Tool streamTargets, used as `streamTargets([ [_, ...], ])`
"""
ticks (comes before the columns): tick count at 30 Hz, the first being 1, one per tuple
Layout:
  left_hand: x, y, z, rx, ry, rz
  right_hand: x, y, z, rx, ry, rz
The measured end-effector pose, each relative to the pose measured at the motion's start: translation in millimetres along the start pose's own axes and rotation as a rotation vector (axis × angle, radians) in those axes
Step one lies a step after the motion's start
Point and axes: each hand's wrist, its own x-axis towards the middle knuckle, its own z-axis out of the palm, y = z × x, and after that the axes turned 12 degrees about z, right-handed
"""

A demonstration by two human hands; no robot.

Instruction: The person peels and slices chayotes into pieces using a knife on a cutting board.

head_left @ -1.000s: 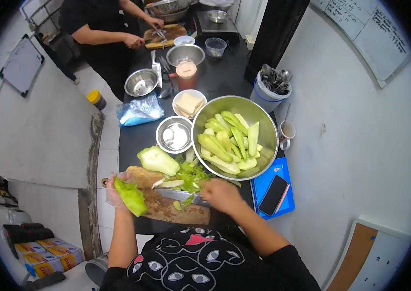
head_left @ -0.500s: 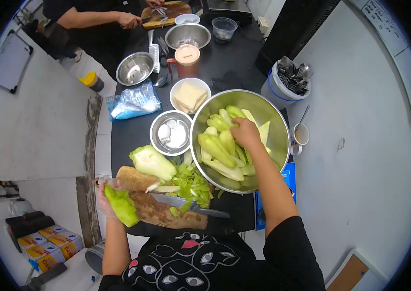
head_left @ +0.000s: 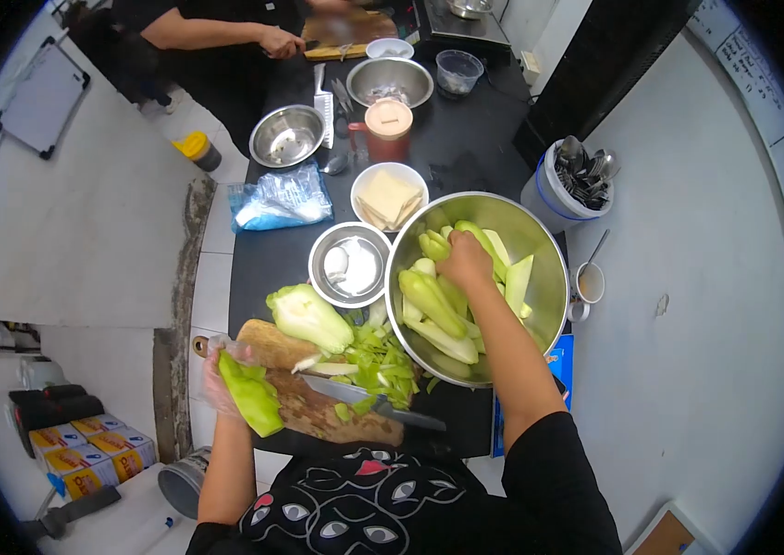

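My left hand point(head_left: 222, 375), in a clear plastic glove, is closed around a bright green piece of chayote point(head_left: 251, 396) at the cutting board's left end. My right hand point(head_left: 466, 261) reaches into a large steel bowl point(head_left: 554, 301), its fingers closed on a pale green chayote wedge point(head_left: 434, 246). Around it lie several more chayote wedges point(head_left: 433, 301). On the wooden cutting board point(head_left: 318, 407) rest a knife point(head_left: 392, 410), pointing left, and a heap of green peelings point(head_left: 381, 363). A peeled pale chayote point(head_left: 308, 316) sits at the board's far edge.
Beyond the bowl are a small steel bowl with an egg point(head_left: 336, 264), a bowl of pale slices point(head_left: 390, 196), a red pitcher point(head_left: 388, 134), and a plastic bag point(head_left: 281, 198). A cutlery bucket point(head_left: 567, 190) stands right. Another person's hand point(head_left: 281, 42) works at a far board.
The whole view has shifted slightly, so the table appears lower and further right. My right hand has its fingers tucked more among the wedges. My left hand keeps its chayote piece.
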Motion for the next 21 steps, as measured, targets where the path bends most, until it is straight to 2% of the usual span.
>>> streamTargets([
  [3, 10, -6, -14, 0.0, -0.103, 0.117, -3, 2, -19, 0.147, 0.028, -0.047],
  [7, -7, -2, 8, 0.083, 0.051, 0.181, -9, 4, -49, 0.387, 0.144, -0.199],
  [11, -2, -9, 3, 0.052, 0.038, 0.173, -21, -5, -73, 0.541, 0.157, -0.267],
  [14, 33, -53, -46, 0.242, -0.034, 0.319, -33, -13, -85, 0.589, 0.208, -0.336],
  [16, 30, -31, -32, 0.039, -0.183, 0.259, -32, -15, -84, 0.618, 0.247, -0.413],
  [17, 1, -11, -5, -0.247, -0.333, 0.095, -29, -15, -83, 0.649, 0.224, -0.443],
  [20, 14, -14, -17, -0.25, -0.205, -0.084, -35, -21, -93, 0.665, 0.135, -0.352],
  [21, 16, -14, -18, -0.3, -0.222, -0.098, -39, -25, -98, 0.666, 0.138, -0.341],
])
